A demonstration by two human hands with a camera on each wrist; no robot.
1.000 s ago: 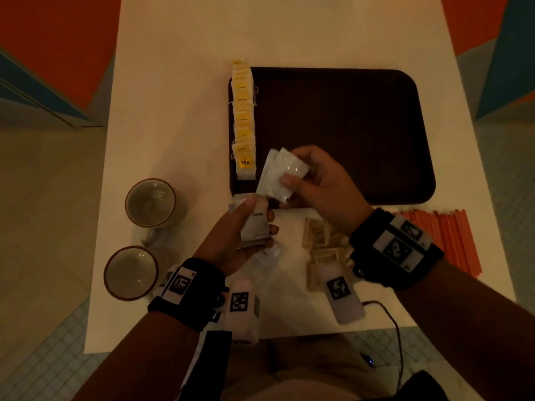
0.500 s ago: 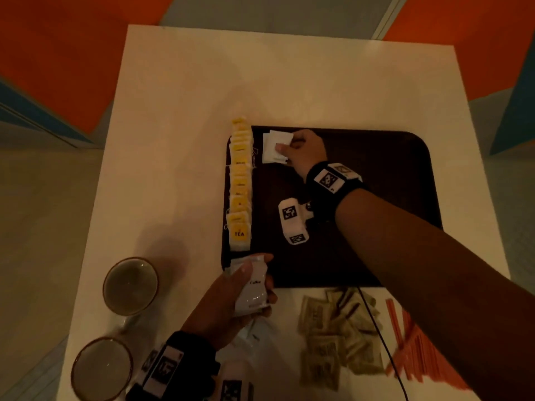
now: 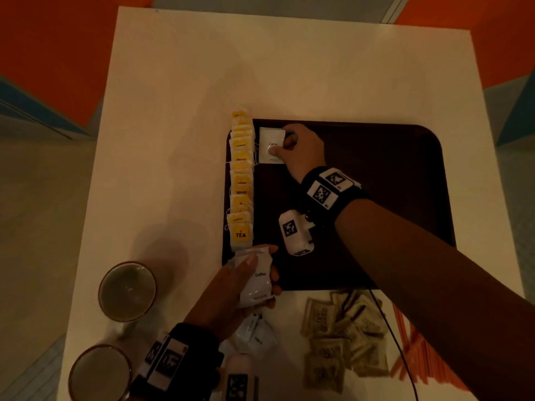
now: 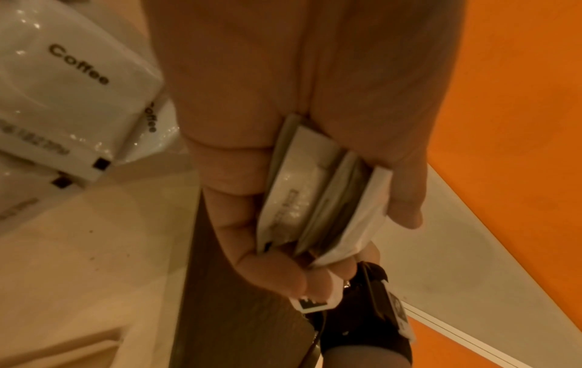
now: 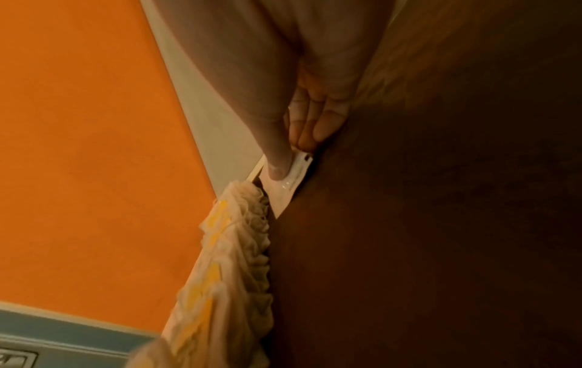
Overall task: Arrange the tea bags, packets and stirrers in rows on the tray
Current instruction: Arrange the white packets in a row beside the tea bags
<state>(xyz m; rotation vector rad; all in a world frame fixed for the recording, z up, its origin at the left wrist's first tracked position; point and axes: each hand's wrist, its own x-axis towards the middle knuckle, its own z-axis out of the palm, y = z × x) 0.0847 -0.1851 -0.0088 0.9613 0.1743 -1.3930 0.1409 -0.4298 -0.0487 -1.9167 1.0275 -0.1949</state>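
Note:
A dark brown tray lies on the white table. Yellow tea bags run in a row along its left edge, also seen in the right wrist view. My right hand pinches a white coffee packet lying flat at the tray's far left corner, thumb on top. My left hand grips a small stack of white coffee packets over the tray's near left corner; their edges show between fingers and thumb.
More coffee packets lie on the table under my left hand. Brown sugar packets and orange stirrers sit near the front right. Two cups stand at the front left. A cable trails from my right wrist.
My right hand carried packets from in front of me to the tray's far left corner and now holds one flat against the tray. The left hand keeps its stack.

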